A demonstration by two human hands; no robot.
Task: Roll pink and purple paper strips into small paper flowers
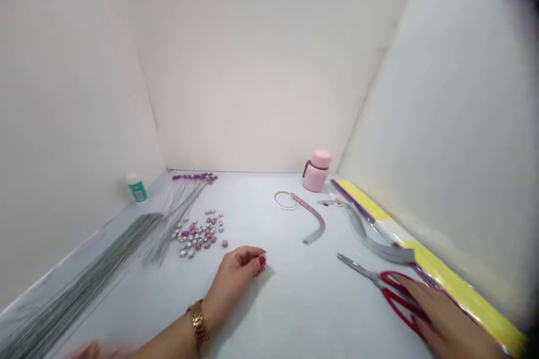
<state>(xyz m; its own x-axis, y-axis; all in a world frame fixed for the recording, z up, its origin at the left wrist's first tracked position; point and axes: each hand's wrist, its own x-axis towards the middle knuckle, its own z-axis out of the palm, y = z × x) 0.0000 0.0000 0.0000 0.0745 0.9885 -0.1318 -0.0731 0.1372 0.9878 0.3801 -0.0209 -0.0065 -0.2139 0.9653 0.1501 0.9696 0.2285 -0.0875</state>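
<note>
The tabletop (303, 303) is carrying everything, with a long bundle of thin wires (84, 280) lying along its left side and yellow-faced packets (463, 286) lining the right. The right hand (450, 320) is touching the red handles of the scissors (376, 277), whose blades are lying together; blur is hiding whether its fingers are clamping them. The left hand (231, 277) is hovering near the middle, thumb and forefinger tips nearly meeting; whether they are pinching anything, I cannot tell. A grey strip (364, 235) is curving beside the packets, and a pink bottle (315, 174) is standing behind. Purple-topped stems (202, 178) are lying at the back left, apparently being the made-up portion. Most wires are lying plain and many small silver and pink beads (202, 235) are sitting loose, so much seems to be remaining unused.
</note>
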